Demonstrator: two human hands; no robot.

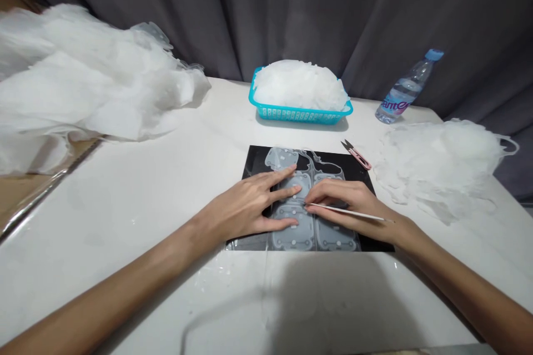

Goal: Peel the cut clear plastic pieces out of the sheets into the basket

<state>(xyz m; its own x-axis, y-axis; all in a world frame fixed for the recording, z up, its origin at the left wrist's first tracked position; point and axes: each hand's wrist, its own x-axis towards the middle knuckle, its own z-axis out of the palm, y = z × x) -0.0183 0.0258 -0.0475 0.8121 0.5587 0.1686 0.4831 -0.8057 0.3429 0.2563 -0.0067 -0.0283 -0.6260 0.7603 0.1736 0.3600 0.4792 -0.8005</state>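
Head view: my left grip (255,199) spreads, seemingly steadying the plastic sheet (303,230); my right grip (358,199) pinches a stick (353,212), tip unclear.

This seems a small workshop: a black mat (257,156) lies under the left hand (252,199) and right hand (356,197), snips (358,156) beyond the right, a heaped blue basket (300,116) farther ahead.

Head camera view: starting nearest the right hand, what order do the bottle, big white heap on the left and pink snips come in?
From the right hand:
1. Pink snips, by the black mat's back right corner.
2. Bottle, back right.
3. Big white heap, far left.
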